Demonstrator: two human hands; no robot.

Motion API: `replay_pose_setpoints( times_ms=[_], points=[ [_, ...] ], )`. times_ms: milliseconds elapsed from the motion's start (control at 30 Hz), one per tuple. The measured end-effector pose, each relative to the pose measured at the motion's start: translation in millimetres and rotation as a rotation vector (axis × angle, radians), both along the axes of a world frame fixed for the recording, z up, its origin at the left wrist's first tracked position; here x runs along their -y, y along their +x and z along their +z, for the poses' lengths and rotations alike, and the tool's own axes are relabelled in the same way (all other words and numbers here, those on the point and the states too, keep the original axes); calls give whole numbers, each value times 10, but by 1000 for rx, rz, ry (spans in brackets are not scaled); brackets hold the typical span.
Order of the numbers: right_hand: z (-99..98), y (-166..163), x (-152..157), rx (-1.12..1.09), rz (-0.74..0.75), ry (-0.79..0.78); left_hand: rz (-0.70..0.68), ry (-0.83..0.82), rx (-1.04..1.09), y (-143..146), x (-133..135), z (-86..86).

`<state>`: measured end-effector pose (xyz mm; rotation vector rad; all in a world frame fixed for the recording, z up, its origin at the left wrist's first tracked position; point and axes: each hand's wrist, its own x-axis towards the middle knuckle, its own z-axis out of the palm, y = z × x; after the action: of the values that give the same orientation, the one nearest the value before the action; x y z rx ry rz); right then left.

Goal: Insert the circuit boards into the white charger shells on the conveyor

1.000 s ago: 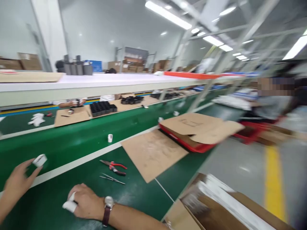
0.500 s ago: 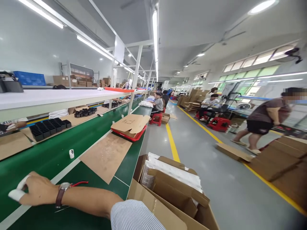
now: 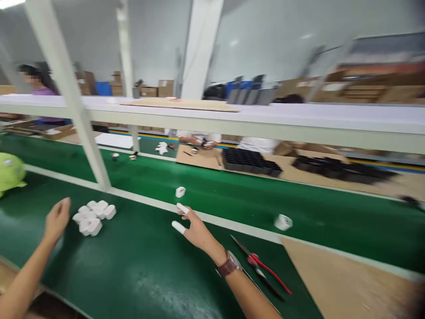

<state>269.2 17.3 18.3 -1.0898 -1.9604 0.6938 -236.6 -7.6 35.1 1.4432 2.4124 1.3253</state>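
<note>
My left hand [image 3: 57, 218] hovers over the green bench top [image 3: 139, 261], fingers stretched out, holding nothing, just left of a cluster of several small white parts [image 3: 93, 216]. My right hand [image 3: 195, 227] reaches forward with fingers spread, white finger cots on two fingertips, and a brown watch on the wrist. It is empty and points toward a single white part [image 3: 180, 192] lying on the green conveyor belt [image 3: 232, 195]. Another white part [image 3: 283, 221] lies on the belt to the right.
Red-handled pliers [image 3: 262, 268] lie beside my right forearm, and a cardboard sheet [image 3: 352, 283] covers the bench to the right. A slanted white post [image 3: 71, 102] rises from the belt edge. A green object [image 3: 10, 173] sits at far left. Across the belt, other people's hands [image 3: 199, 141] work near black trays [image 3: 250, 161].
The view swung from down the aisle back to the bench. My right hand went from closed on the bench to stretched out with fingers spread. My left hand came back into view, open.
</note>
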Motion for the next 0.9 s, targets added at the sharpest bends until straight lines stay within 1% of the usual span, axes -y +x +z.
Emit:
replay_pose_setpoints(
  times_ms=[33,67,133,200,300,400,500,600,700,733,800,900],
  points=[
    [-92,-183,31,13,74,-29,-1,3,62,-145,95,-45],
    [-153,-375,67,38,141,-60,-31,11,129,-226,122,-97],
    [-194,-783,109,109,252,-110,-135,29,242,-257,44,-199],
    [-162,-1211,61,180,327,-119,-243,50,324,-197,-80,-273],
    [-81,-1842,-161,266,385,-79,-342,84,392,-97,-176,-318],
    [-53,-2371,-393,325,426,-40,-371,104,422,-26,-184,-329],
    [-106,-2681,-465,298,477,-19,-372,116,440,85,-177,-365],
    [-204,-2708,-347,257,497,-12,-371,112,459,252,-141,-431],
    [-267,-2482,-173,222,509,-29,-379,98,470,381,-48,-444],
    [-273,-2361,-131,214,504,-39,-375,100,463,397,-5,-417],
    [-269,-2060,-90,205,468,-57,-348,113,426,391,95,-305],
    [-273,-1516,-91,197,351,-50,-305,124,338,375,272,-55]
  ],
)
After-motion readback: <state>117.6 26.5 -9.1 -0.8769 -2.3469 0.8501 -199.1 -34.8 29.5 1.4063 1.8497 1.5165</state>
